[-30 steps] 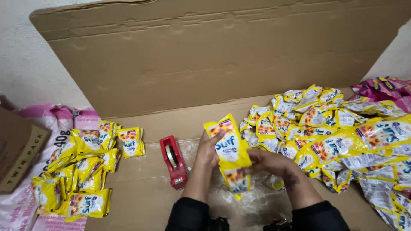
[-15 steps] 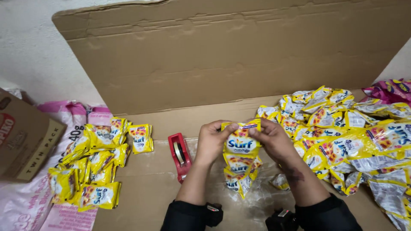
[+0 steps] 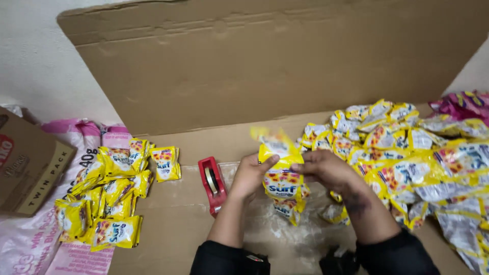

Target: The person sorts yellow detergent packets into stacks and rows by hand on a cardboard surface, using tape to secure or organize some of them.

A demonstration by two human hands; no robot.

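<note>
Both hands hold a strip of yellow sachets point(image 3: 281, 179) above a flattened cardboard sheet. My left hand point(image 3: 250, 174) grips the strip's left edge with the thumb on top. My right hand point(image 3: 326, 169) pinches its right side near the top. The top of the strip is blurred, and its lower sachets hang down between my forearms. A big heap of yellow sachets point(image 3: 407, 153) lies right of my right hand. A smaller pile of yellow sachets point(image 3: 109, 196) lies at the left.
A red tape dispenser point(image 3: 212, 183) lies just left of my left wrist. A tall cardboard flap point(image 3: 265, 61) stands behind. A brown cardboard box point(image 3: 28, 168) and a pink printed sack point(image 3: 46, 244) sit far left. Pink packets point(image 3: 466, 104) lie at far right.
The sachet strip, first held up in my left hand, has come down between both hands; my right hand has taken hold of it and the top sachet is moving.
</note>
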